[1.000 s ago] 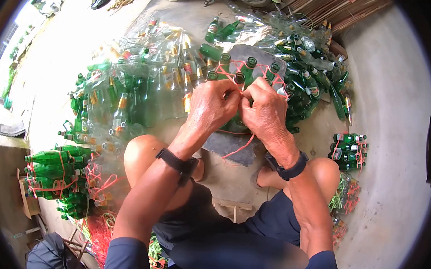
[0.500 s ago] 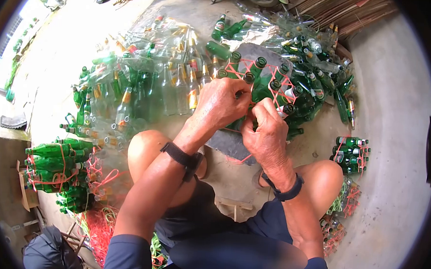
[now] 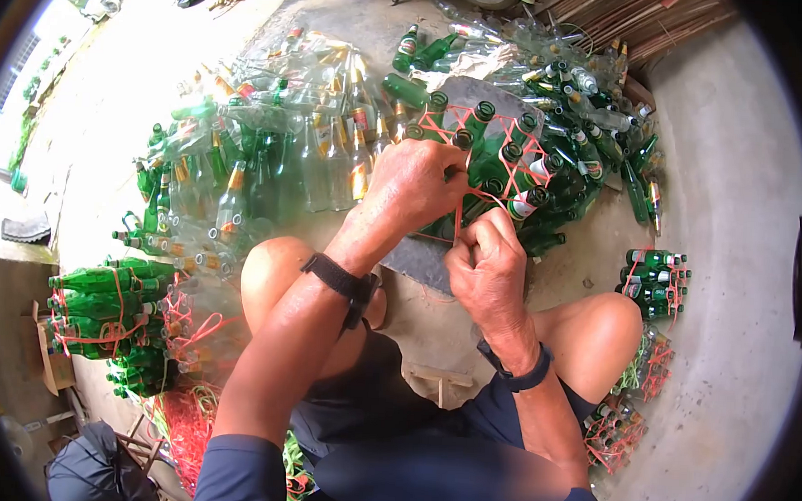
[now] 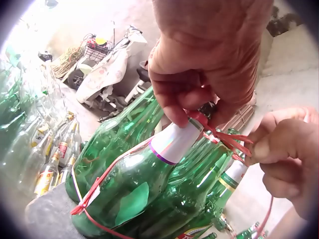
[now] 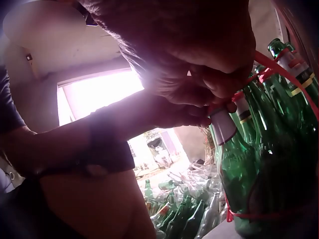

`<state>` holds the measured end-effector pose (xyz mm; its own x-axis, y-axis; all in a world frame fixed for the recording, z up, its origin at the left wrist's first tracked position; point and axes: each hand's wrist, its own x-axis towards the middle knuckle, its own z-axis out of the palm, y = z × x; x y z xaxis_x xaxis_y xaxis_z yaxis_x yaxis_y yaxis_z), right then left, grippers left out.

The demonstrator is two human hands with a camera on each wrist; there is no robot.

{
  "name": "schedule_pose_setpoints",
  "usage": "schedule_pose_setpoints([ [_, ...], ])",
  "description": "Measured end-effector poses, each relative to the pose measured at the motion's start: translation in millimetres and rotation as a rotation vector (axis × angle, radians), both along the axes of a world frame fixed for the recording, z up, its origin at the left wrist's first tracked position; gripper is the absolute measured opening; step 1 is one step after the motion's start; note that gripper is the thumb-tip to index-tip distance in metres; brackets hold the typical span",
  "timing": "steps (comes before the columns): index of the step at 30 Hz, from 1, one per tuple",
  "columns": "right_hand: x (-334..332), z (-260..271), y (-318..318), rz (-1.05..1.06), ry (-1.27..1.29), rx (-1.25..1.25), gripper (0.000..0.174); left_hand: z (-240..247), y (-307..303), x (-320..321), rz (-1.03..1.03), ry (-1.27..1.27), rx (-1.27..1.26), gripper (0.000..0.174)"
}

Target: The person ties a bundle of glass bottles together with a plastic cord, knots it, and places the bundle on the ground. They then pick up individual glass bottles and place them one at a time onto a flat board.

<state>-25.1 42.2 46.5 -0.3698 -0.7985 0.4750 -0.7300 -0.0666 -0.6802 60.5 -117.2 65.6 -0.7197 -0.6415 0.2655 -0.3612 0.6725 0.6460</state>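
Upright green glass bottles (image 3: 491, 184) stand bundled on a dark slab (image 3: 418, 268), with red plastic string (image 3: 486, 194) laced around their necks. My left hand (image 3: 418, 183) pinches the string at the neck of a front bottle. In the left wrist view, its fingers are right at the top of a bottle with a white neck label (image 4: 174, 142). Closer to my body, my right hand (image 3: 491, 269) grips the string between curled fingers and thumb, and strands run between the two hands. A lower band of string (image 4: 89, 199) circles the bottles' bodies.
Loose clear and green bottles (image 3: 310, 160) are heaped at the left, with another pile (image 3: 598, 125) behind and to the right. Tied bottle bundles lie at the left (image 3: 98, 312) and right (image 3: 653, 282). Loose red string (image 3: 183, 434) lies at the lower left.
My hands were together at the front bottle neck; the right has moved down toward my body with the string, opening a gap. The left stays by the neck.
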Motion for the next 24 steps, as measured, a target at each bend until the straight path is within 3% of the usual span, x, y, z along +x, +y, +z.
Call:
schedule_pose_setpoints([
  [4,0.7,-7.6,1.8,-0.009,0.075,-0.017,0.012,0.1,-0.2,1.9,-0.011,0.024,-0.002,0.020],
  [6,5.2,-9.7,3.4,-0.026,-0.052,0.042,0.011,0.2,-1.2,0.6,-0.005,0.036,0.004,0.015],
  [16,5.7,-26.0,14.4,-0.040,-0.135,0.060,0.009,-0.1,-4.6,2.5,-0.032,-0.003,0.029,0.022],
  [22,8.2,-31.6,15.0,-0.026,-0.393,0.140,0.006,1.4,-2.8,2.1,-0.013,-0.020,0.024,0.021],
  [24,10.2,-25.2,15.9,-0.040,-0.681,0.265,0.016,1.5,-3.0,1.9,-0.008,-0.014,0.026,0.020],
])
